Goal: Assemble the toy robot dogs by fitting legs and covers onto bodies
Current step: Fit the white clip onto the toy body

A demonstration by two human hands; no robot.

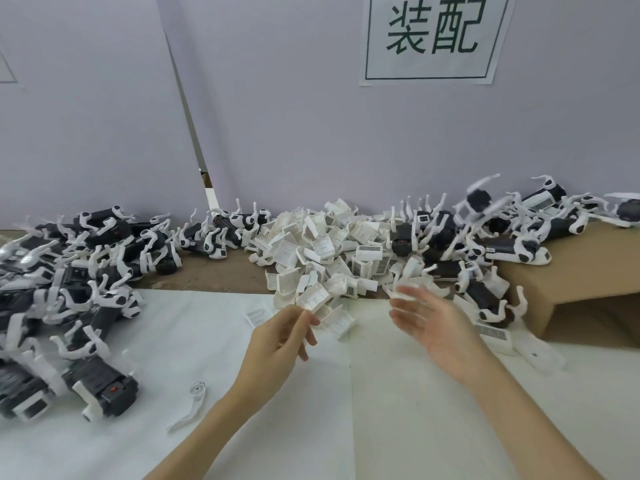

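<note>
— What is held by the left hand point(282, 336)?
— A white cover point(313, 297) is pinched at the near edge of the cover pile point(322, 251) on the worktop point(398, 410).
— And the right hand point(431, 318)?
— Blurred; its fingers point(403, 292) are spread wide, nothing held. Assembled dogs point(69, 271) are heaped at left.

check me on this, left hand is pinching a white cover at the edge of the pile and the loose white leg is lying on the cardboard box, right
Not quite. The head view shows the loose white leg lying on the white table sheet, not the cardboard box. The left hand does pinch a white cover at the pile's edge.
</note>
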